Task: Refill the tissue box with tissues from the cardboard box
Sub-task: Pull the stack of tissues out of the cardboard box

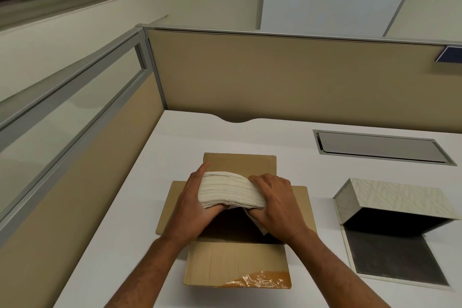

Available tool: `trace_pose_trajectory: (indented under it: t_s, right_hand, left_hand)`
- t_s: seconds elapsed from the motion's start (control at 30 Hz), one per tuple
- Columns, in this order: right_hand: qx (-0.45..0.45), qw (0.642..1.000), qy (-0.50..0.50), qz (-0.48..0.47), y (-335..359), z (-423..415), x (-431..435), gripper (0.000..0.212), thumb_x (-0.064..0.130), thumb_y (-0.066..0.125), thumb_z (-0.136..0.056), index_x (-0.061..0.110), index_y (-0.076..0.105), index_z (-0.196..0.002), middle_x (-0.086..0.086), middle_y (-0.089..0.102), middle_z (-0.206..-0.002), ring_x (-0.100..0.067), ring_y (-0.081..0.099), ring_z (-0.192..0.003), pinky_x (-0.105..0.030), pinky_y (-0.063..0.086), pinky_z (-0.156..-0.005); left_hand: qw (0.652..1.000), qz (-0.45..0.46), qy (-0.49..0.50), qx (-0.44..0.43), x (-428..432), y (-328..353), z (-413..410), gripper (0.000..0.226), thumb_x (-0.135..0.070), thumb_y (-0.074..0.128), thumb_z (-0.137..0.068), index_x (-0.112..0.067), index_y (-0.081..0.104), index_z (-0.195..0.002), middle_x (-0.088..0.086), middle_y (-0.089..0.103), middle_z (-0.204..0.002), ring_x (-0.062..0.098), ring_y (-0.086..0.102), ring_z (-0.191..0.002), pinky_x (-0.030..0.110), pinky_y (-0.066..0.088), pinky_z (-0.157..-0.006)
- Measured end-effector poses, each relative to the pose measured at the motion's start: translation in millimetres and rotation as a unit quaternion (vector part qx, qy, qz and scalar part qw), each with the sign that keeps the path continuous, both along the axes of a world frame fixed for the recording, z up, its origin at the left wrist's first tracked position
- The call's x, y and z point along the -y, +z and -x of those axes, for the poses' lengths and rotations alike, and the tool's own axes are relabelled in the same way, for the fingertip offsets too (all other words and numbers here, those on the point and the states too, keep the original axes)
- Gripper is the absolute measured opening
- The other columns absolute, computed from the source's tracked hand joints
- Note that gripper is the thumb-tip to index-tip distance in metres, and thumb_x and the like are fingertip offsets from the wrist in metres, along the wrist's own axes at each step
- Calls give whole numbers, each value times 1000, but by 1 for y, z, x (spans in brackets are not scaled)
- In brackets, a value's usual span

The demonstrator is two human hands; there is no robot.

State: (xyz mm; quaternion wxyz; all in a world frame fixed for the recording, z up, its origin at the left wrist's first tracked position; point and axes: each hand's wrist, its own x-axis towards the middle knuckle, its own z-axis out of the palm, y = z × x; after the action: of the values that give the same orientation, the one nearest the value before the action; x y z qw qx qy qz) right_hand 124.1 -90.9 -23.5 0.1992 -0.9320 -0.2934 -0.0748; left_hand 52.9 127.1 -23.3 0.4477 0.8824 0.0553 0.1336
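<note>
A thick white stack of tissues (230, 190) hangs just above the open cardboard box (237, 265), whose four flaps are folded out on the white desk. My left hand (195, 202) clasps the stack's left end, thumb on top. My right hand (275, 205) clasps its right end, fingers curled over the top edge. A few loose sheets droop below the stack near my right palm. To the right lies the tissue box (390, 197), patterned pale grey, tipped so its dark open inside faces me, with its flat lid panel (390, 257) lying in front of it.
The white desk (140, 207) is hemmed by beige partition walls at the back and on the left. A grey metal cable hatch (380, 147) is set into the desk at the back right. Brown tape clings to the near cardboard flap.
</note>
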Motion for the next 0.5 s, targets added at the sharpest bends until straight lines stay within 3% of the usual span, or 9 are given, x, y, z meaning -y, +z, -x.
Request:
trace_pose_trajectory:
  t_s: [0.07, 0.2, 0.33, 0.5]
  right_hand:
    - [-1, 1000, -2, 2, 6, -2, 2, 66, 58, 63, -78, 34, 43, -137, 3, 57, -127, -16, 48, -114, -36, 38, -102]
    - [-1, 1000, -12, 4, 20, -3, 11, 69, 66, 58, -79, 38, 39, -140, 2, 55, -125, -16, 46, -112, -33, 35, -101]
    - [-20, 1000, -15, -11, 37, 4, 24, 74, 68, 60, -76, 36, 37, -140, 3, 56, -125, -13, 47, -109, -31, 37, -100]
    - [-121, 983, -38, -132, 67, 15, 53, 78, 58, 76, -71, 40, 36, -136, 10, 50, -132, -11, 50, -112, -29, 53, -91]
  left_hand:
    - [1000, 3, 3, 4, 1, 8, 0, 107, -30, 89, -70, -47, 19, -150, -19, 38, -137, -5, 42, -120, 5, 44, -84]
    - [999, 22, -1, 24, 5, 25, 1, 100, -25, 89, -70, -39, 29, -149, -25, 41, -130, -28, 34, -117, -7, 39, -77]
    - [997, 68, -21, 21, 8, 41, 6, 90, -20, 88, -71, -45, 36, -141, -24, 49, -128, -12, 48, -121, 2, 48, -84]
    - [991, 119, -54, 10, 23, 64, 6, 80, -23, 86, -73, -56, 41, -130, -43, 51, -119, -18, 48, -115, 5, 51, -80]
